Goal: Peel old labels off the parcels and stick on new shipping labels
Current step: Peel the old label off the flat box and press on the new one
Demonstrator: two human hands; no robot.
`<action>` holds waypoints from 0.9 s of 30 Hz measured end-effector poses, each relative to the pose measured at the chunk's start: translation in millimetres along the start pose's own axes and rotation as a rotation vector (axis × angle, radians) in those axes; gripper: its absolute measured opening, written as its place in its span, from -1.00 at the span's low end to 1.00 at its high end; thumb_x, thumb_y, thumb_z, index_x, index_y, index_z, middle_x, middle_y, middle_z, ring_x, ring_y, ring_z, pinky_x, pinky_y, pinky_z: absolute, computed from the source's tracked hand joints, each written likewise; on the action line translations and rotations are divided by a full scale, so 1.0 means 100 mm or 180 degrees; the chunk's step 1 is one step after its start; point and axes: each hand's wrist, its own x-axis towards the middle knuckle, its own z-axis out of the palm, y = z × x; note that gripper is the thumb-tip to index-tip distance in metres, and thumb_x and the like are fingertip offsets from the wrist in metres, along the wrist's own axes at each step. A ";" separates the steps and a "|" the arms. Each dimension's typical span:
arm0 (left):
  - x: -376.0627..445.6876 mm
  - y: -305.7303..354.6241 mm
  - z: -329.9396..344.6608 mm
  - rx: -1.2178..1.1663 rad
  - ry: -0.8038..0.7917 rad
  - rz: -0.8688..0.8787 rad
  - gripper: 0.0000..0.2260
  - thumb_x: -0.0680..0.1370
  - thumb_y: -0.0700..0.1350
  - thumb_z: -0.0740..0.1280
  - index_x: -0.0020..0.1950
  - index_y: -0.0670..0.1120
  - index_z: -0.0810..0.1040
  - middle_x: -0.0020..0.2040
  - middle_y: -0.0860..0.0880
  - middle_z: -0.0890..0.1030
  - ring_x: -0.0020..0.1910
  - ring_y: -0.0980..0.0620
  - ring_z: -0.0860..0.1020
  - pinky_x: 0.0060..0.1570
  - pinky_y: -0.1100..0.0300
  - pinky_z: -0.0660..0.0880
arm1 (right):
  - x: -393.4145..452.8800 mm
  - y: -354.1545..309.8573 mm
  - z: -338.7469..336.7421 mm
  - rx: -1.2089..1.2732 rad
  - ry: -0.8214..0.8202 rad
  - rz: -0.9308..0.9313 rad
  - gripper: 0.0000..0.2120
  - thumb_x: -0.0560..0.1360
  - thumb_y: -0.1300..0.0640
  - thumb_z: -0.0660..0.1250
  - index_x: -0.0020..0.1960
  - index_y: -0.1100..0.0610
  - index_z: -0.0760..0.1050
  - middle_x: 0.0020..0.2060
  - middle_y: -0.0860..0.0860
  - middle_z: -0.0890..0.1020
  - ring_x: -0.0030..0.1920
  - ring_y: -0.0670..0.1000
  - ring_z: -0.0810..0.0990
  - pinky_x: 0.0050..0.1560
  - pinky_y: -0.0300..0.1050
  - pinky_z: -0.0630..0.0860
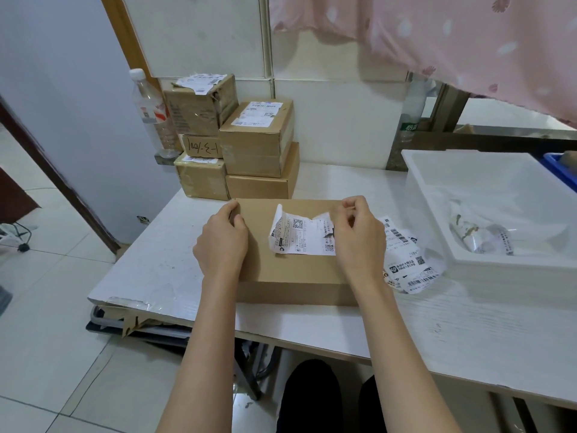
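Brown cardboard fills the middle of the view: a flat parcel (290, 264) lies on the white table (437, 332), close to its near edge. The left hand (223, 242) sits on the parcel's left end, fingers curled over the far left corner, bracing it. The right hand (359, 232) is at the far right part of the top face, fingertips pinching the torn right edge of the old label (299, 234). That label is partly lifted; its left edge curls up off the cardboard and its top is ragged, while the lower part looks flat against the box.

Just to the right of the parcel, a loose heap of printed labels (409, 260) with barcodes lies on the table, partly hidden behind the right wrist. Further right stands a white plastic tub (468, 267), and inside it lies a crumpled wad of paper and clear film (480, 235). A blue crate (562, 170) peeks in at the right edge.

At the back left of the table, a stack of boxes (237, 145) rises against the tiled wall, several carrying white labels. A clear water bottle (153, 114) stands just left of the stack. Pink patterned cloth (452, 35) hangs across the top right.
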 end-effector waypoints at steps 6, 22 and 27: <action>0.01 0.00 0.00 0.0013 0.0007 0.0008 -0.63 0.66 -0.08 0.11 0.44 0.15 0.42 0.31 -0.09 0.55 0.24 -0.19 0.48 0.15 0.03 0.36 | -0.12 0.00 -0.05 -0.0781 -0.0195 -0.0170 -0.84 0.44 0.16 0.31 0.02 0.09 0.54 -0.36 -0.14 0.46 -0.13 0.05 0.51 0.16 -0.03 0.34; 0.04 -0.02 0.03 0.0035 0.0033 0.0001 -0.63 0.65 -0.08 0.12 0.44 0.16 0.42 0.30 -0.08 0.55 0.25 -0.18 0.48 0.02 0.09 0.26 | -0.17 0.05 0.00 -0.1224 0.0071 -0.0234 -0.92 0.36 0.23 0.31 -0.27 0.08 0.49 -0.20 -0.02 0.49 -0.09 0.06 0.44 0.01 -0.09 0.26; 0.04 -0.02 0.05 0.0083 0.0062 0.0011 -0.63 0.65 -0.09 0.11 0.44 0.15 0.42 0.28 -0.08 0.56 0.23 -0.17 0.49 -0.01 0.12 0.24 | -0.13 0.11 -0.02 -0.1157 -0.0503 -0.0657 -0.92 0.50 0.27 0.23 -0.14 0.15 0.45 -0.07 0.06 0.51 -0.02 0.09 0.42 0.10 -0.02 0.34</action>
